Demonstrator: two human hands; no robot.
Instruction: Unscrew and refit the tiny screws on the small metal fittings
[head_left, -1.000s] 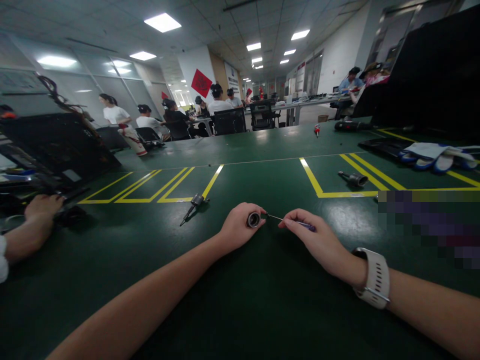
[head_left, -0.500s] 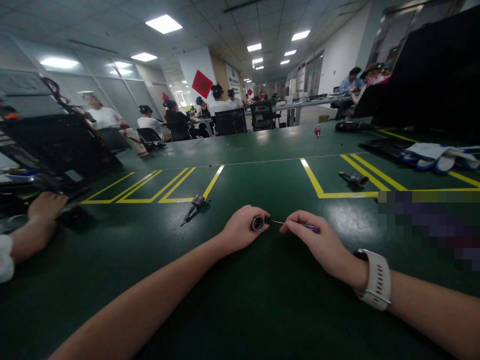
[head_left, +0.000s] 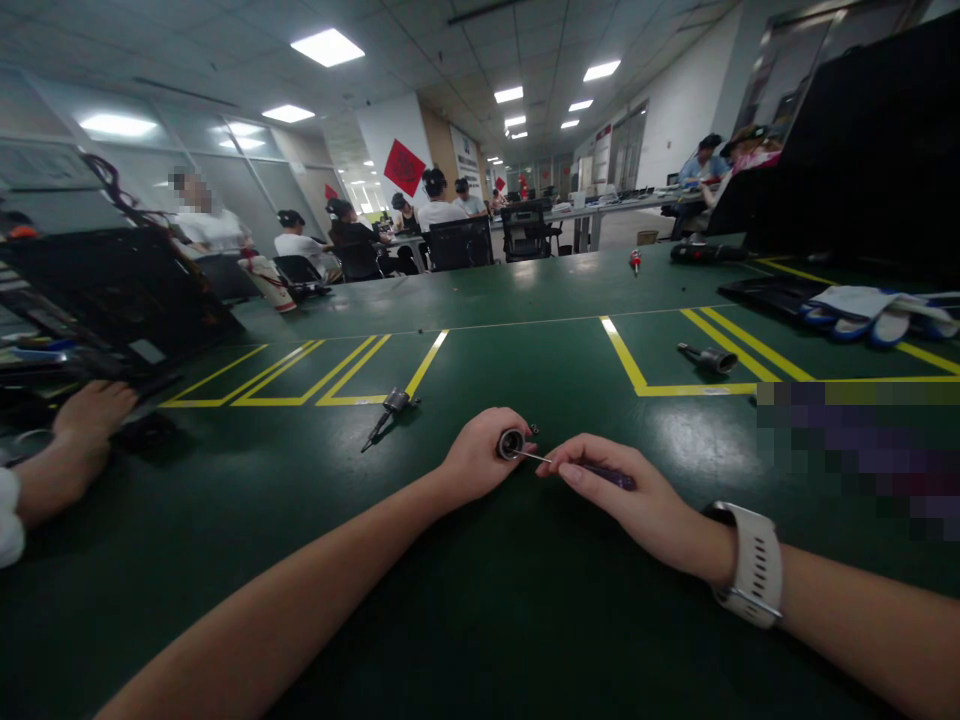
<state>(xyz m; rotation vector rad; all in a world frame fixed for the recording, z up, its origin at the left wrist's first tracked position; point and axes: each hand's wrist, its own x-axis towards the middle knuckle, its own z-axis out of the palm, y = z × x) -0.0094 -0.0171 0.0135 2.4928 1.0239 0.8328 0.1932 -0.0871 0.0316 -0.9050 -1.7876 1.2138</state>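
My left hand [head_left: 478, 455] is closed around a dark metal hole saw [head_left: 500, 446], whose round open mouth faces me. Between the fingers of my right hand [head_left: 611, 480] is a thin screwdriver [head_left: 616, 478] with a purple handle. Its slim shaft points left, and the tip reaches the mouth of the hole saw; how deep it goes I cannot tell. A small dark piece [head_left: 534, 429] shows just beyond my left fingertips. To the left on the green table lies a second hole saw with a long bit [head_left: 390, 412]. Another hole saw [head_left: 709, 358] rests on its side at the right.
Yellow tape lines [head_left: 697, 390] mark the green tabletop [head_left: 525, 620]. White and blue gloves [head_left: 874, 312] lie at the right by a dark power tool [head_left: 709, 253]. A red-handled item [head_left: 635, 262] lies farther back. Another person's hand [head_left: 90, 425] rests at the left edge.
My right hand has shifted slightly left and down. The screwdriver's tip has moved from beside the hole saw to its open mouth. My left hand has turned the hole saw a little.
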